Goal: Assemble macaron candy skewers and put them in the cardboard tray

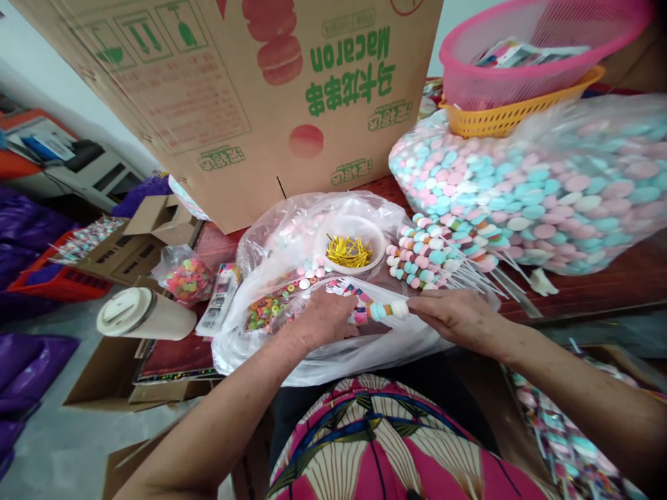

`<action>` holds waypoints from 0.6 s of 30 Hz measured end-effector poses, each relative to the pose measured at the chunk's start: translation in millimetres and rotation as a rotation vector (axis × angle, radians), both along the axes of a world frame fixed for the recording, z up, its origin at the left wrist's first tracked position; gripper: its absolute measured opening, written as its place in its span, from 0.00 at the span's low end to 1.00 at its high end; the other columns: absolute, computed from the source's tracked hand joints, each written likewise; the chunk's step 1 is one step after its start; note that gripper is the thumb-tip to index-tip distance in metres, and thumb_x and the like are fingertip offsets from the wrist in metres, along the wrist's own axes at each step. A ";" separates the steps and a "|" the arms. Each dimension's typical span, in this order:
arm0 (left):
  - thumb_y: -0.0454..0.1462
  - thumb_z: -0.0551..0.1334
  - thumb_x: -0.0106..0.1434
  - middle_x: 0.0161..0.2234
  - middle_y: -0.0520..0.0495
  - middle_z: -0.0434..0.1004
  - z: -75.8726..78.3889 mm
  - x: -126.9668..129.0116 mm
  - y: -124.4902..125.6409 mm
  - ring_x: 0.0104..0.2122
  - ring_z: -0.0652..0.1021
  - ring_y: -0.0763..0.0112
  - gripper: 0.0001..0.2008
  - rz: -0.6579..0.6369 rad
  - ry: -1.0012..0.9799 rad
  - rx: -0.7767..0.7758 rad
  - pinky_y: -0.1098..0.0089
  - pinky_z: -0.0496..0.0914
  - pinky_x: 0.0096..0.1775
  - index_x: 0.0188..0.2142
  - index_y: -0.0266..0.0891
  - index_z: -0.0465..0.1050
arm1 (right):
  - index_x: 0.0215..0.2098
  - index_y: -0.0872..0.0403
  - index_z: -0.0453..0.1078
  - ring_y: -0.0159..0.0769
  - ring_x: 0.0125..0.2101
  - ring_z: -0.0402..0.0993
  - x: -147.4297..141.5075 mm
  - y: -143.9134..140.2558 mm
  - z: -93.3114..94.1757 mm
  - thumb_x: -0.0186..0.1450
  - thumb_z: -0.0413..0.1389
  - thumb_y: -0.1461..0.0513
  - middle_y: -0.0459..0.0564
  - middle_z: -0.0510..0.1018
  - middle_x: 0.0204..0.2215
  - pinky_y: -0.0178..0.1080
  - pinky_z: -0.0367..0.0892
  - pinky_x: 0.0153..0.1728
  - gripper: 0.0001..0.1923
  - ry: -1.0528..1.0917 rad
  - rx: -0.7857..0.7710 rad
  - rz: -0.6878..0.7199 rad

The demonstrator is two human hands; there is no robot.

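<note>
A candy skewer (pixel 383 310) lies between the two hands, its long axis running left to right and nearly level, with pale blue, pink and white discs threaded along it; its right end points to the right hand (pixel 458 319), whose fingertips pinch that end, while the left hand (pixel 326 319) closes over its left part, so how far it runs under those fingers cannot be told. Both hands work just above an open clear plastic bag (pixel 313 361) spread on the near edge of the worktop (pixel 599 285). Inside that bag, to the left, lie loose ring candies (pixel 265 309) in green, orange and yellow, and further in sits a white bowl (pixel 350 243) holding a heap of yellow twist ties (pixel 348 252). Just right of the bowl, a pile of finished skewers (pixel 432 253) lies with its white sticks pointing to the near right. Behind it bulges a large clear sack (pixel 552 180) packed with pink, blue and white candy discs. At the far right a pink basket (pixel 521 48) with paper packets in it is stacked in a yellow basket (pixel 495 118). A big cardboard box (pixel 250 90) printed "Macaron" stands at the far side. On the left, a small bag of ring candies (pixel 185 278) sits beside a white lidded cup (pixel 143 314) lying on its side.
</note>
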State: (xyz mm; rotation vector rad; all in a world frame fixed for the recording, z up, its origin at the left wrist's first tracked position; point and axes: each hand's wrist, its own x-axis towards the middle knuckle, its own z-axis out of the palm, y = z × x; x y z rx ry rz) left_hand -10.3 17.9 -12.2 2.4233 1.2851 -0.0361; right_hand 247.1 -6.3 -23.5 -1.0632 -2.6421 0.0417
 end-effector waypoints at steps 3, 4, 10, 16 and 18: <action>0.46 0.69 0.51 0.35 0.47 0.79 3.9 1.7 -0.8 0.37 0.77 0.55 0.18 -0.029 -0.120 -0.131 0.64 0.67 0.39 0.39 0.42 0.73 | 0.41 0.54 0.72 0.33 0.28 0.70 -2.8 1.5 5.2 0.67 0.48 0.67 0.48 0.77 0.28 0.36 0.58 0.28 0.11 0.013 0.298 0.057; 0.46 0.70 0.50 0.36 0.49 0.79 6.2 1.2 0.0 0.37 0.77 0.57 0.20 -0.022 -0.178 -0.207 0.66 0.67 0.39 0.41 0.42 0.73 | 0.42 0.55 0.71 0.34 0.29 0.70 -3.8 1.6 6.3 0.67 0.49 0.68 0.49 0.77 0.28 0.37 0.58 0.29 0.11 0.013 0.369 0.090; 0.45 0.72 0.46 0.36 0.52 0.78 12.6 -4.0 2.4 0.37 0.76 0.62 0.24 -0.027 -0.380 -0.616 0.68 0.68 0.38 0.41 0.40 0.73 | 0.44 0.57 0.69 0.35 0.31 0.69 -2.1 5.3 18.4 0.67 0.49 0.70 0.50 0.77 0.30 0.39 0.59 0.31 0.11 -0.035 0.508 0.143; 0.44 0.73 0.44 0.35 0.50 0.76 8.2 -0.9 -1.2 0.31 0.75 0.66 0.27 -0.012 -0.531 -0.869 0.68 0.68 0.34 0.43 0.39 0.71 | 0.43 0.56 0.68 0.34 0.30 0.68 -4.4 8.0 30.2 0.68 0.47 0.69 0.49 0.76 0.30 0.40 0.60 0.33 0.10 -0.055 0.565 0.205; 0.46 0.72 0.46 0.35 0.49 0.76 8.4 -1.4 -0.3 0.30 0.75 0.67 0.30 0.020 -0.531 -0.915 0.68 0.68 0.33 0.47 0.38 0.69 | 0.43 0.57 0.68 0.34 0.29 0.68 -5.0 7.1 29.7 0.67 0.47 0.69 0.49 0.76 0.29 0.39 0.59 0.32 0.10 -0.046 0.561 0.215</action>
